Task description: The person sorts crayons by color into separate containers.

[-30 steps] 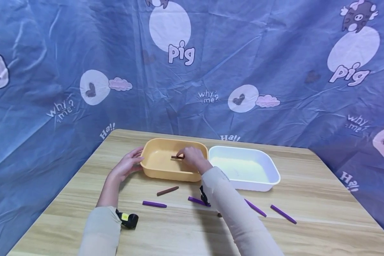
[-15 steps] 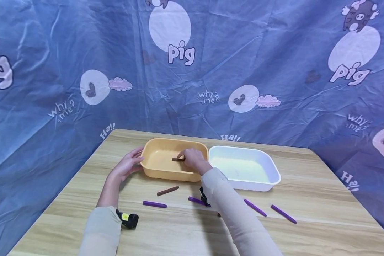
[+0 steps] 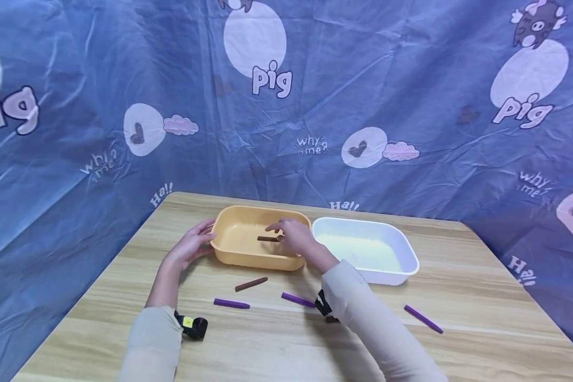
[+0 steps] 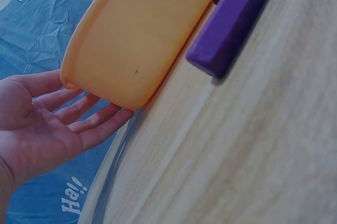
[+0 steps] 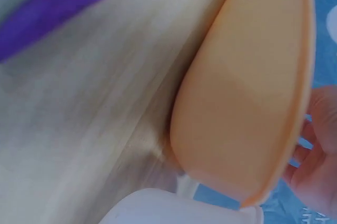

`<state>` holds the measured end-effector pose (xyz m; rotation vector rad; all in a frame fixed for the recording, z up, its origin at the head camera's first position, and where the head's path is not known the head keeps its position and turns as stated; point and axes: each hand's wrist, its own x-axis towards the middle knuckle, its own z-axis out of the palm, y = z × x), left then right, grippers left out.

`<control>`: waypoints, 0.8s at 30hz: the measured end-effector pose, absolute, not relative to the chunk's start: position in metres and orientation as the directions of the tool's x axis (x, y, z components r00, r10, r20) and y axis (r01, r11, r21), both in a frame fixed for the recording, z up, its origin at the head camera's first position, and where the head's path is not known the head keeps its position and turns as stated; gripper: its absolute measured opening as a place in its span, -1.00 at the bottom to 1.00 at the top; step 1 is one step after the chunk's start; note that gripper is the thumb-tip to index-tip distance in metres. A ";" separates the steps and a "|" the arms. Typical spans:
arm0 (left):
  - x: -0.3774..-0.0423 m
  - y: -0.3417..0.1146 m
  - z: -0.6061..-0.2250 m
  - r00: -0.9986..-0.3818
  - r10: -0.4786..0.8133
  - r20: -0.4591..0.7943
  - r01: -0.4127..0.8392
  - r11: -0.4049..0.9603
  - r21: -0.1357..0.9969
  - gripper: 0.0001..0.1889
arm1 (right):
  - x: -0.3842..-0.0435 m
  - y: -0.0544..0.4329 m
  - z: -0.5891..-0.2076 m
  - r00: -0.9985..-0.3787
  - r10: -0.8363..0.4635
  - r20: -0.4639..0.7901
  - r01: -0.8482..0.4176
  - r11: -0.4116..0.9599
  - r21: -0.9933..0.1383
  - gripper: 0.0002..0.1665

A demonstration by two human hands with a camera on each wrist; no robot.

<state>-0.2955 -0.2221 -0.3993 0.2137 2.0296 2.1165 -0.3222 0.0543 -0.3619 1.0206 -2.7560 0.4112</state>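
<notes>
My left hand (image 3: 193, 246) rests against the left end of the orange plastic box (image 3: 248, 260). In the left wrist view its fingers lie fairly straight along the outside wall; the uppermost digit's tip is hidden at the rim. Over the right part of that box, my right hand (image 3: 293, 233) hovers with its index finger extended. Below the fingers a brown crayon (image 3: 267, 239) lies on the box floor, apart from the fingertips as far as I can see. In the right wrist view the right hand (image 5: 318, 155) is partly hidden behind the box wall.
A white plastic box (image 3: 363, 276) stands against the orange one's right. On the wooden table (image 3: 248, 350) in front lie a brown crayon (image 3: 251, 284) and purple crayons (image 3: 231, 303), (image 3: 422, 318). Another purple crayon (image 3: 297, 300) and a brown piece (image 3: 331, 319) are near my right wrist.
The brown crayon has come down onto the orange box's floor and my right fingers have loosened from it. My right forearm has shifted right, covering a purple crayon. The left hand stays put.
</notes>
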 end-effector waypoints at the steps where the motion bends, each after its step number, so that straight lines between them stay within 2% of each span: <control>1: -0.296 -0.222 -0.399 -0.969 0.243 -0.033 -0.044 -0.038 0.998 -0.40 | -0.319 0.056 -0.361 -0.738 -0.615 0.277 -0.671 0.714 -0.200 -0.53; 7: -0.296 -0.223 -0.398 -0.969 0.246 -0.033 -0.046 -0.044 0.998 -0.40 | -0.300 0.065 -0.356 -0.701 -0.624 0.346 -0.710 0.658 -0.251 -0.59; 11: -0.295 -0.223 -0.399 -0.967 0.251 -0.035 -0.050 -0.055 0.997 -0.39 | -0.285 0.068 -0.353 -0.694 -0.628 0.353 -0.720 0.621 -0.311 -0.54; 16: -0.294 -0.222 -0.400 -0.967 0.251 -0.032 -0.047 -0.054 0.997 -0.39 | -0.266 0.068 -0.353 -0.660 -0.650 0.377 -0.752 0.577 -0.319 -0.56; 24: -0.292 -0.220 -0.402 -0.970 0.240 -0.040 -0.053 -0.046 0.998 -0.39 | -0.240 0.062 -0.364 -0.591 -0.728 0.347 -0.800 0.474 -0.367 -0.57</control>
